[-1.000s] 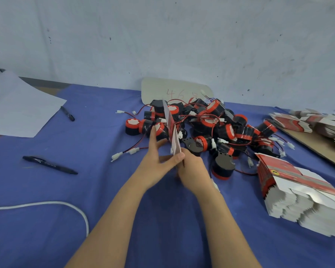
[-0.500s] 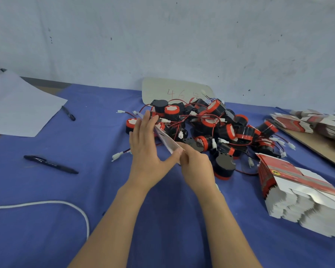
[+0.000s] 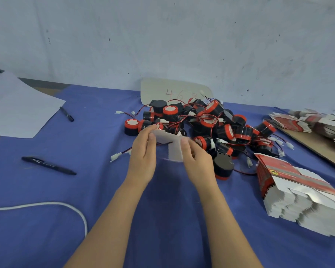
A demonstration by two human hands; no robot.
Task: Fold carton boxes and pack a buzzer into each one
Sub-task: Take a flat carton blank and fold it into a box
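Laid over the table, a blue cloth [image 3: 104, 190], with no finished box anywhere on it in view. At the far left, a white paper sheet [image 3: 17, 107], no part of the job.

To the right, a thick stack of flat cartons [image 3: 298, 202], red-printed and white-edged, all unfolded. Behind it, more flat cartons [image 3: 307, 122] on a brown board [image 3: 317, 149], likewise unfolded. At the middle rear, a tangled heap of buzzers [image 3: 211, 124], black and red with thin leads and white plugs, loose on the cloth, not 1 of them boxed.

Judged very early in the run, then: nearly all the folding and all the packing left to do.

Just in front of the heap, left hand [image 3: 143, 157] and right hand [image 3: 197, 161], both pinching 1 carton blank [image 3: 172, 146] by its left and right edges, a little above the cloth. White inner face toward the camera, bent into 2 panels, so only partly opened. No flap tucked, as far as can be told, and no buzzer inside.

Probably left for this 1: squaring the sleeve, closing 1 end, dropping in a buzzer, closing the other.

Smallest, at the left: a white cable [image 3: 46, 205], a near pen [image 3: 48, 165] and a far pen [image 3: 66, 114].
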